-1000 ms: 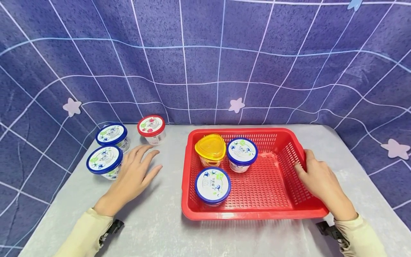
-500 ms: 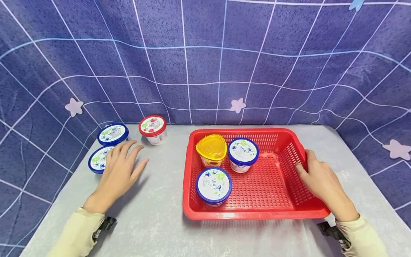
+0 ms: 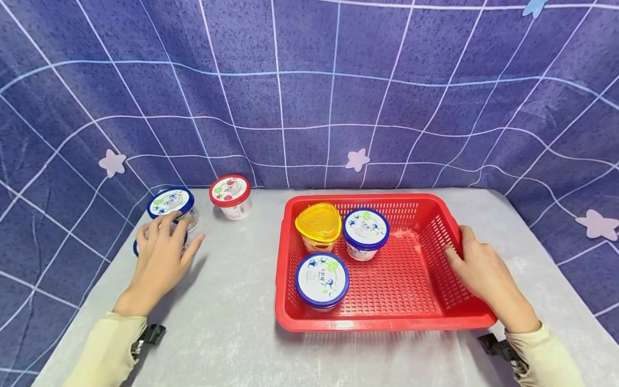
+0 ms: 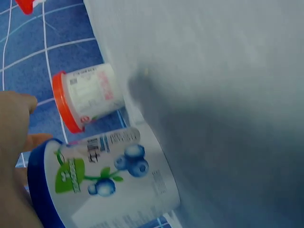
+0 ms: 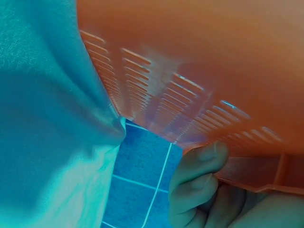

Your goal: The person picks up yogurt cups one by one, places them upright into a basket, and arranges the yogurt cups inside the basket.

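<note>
My left hand (image 3: 157, 258) reaches over the nearer of two blue-lidded yogurt cups (image 4: 111, 178), hiding most of its lid in the head view. Its thumb stands out to the right, apart from the cup; whether the fingertips touch the far side is hidden. Just behind stands the other blue-lidded cup (image 3: 170, 202), with a red-lidded cup (image 3: 231, 198) to its right. My right hand (image 3: 488, 274) grips the right rim of the red plastic basket (image 3: 387, 323), its fingers curled under the edge in the right wrist view.
At the basket's left side sit a yellow-lidded cup (image 3: 318, 221) and two blue-lidded cups, one at the back (image 3: 365, 228) and one in front (image 3: 322, 279). A blue grid-patterned cloth (image 3: 309, 97) hangs behind the grey table (image 3: 232, 333).
My left hand has moved left, from the right side of the nearer blue-lidded cup to over its top. The right hand and the basket have stayed in place.
</note>
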`<state>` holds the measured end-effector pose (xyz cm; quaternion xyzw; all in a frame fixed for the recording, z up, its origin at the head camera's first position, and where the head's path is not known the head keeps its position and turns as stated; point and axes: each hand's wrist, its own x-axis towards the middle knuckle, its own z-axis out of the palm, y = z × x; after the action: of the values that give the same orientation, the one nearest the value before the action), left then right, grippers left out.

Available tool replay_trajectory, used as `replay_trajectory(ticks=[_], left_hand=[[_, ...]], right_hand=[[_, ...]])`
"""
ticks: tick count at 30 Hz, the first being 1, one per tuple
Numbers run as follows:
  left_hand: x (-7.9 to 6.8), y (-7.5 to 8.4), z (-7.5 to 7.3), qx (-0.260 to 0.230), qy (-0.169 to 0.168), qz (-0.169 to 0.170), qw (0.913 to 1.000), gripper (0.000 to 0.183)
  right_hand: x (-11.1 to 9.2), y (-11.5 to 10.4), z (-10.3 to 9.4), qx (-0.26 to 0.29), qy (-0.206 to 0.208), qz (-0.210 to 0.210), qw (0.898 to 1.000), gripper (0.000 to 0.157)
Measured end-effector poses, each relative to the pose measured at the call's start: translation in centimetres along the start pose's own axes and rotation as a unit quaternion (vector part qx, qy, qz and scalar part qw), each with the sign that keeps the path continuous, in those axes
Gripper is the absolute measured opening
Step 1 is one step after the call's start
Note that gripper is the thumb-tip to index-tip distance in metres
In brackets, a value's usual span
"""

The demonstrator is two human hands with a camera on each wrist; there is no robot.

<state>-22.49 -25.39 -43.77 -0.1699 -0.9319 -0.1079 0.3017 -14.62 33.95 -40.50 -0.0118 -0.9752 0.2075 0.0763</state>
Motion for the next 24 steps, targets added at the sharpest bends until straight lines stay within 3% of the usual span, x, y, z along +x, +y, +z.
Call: replay_trajectory(ticks=[10, 24], left_hand=[[-0.5, -1.3, -0.5, 0.006, -0.025, -0.037, 0.9990, 0.045], [-1.0, -2.1, -0.8, 0.028, -0.042, -0.055, 0.9972, 0.046]], right_hand=[[0.0, 0.0, 0.1, -0.001, 0.002, 0.000, 1.000, 0.052], [0.0, 0.0, 0.1, 0.001, -0.002, 0.004, 1.000, 0.054]])
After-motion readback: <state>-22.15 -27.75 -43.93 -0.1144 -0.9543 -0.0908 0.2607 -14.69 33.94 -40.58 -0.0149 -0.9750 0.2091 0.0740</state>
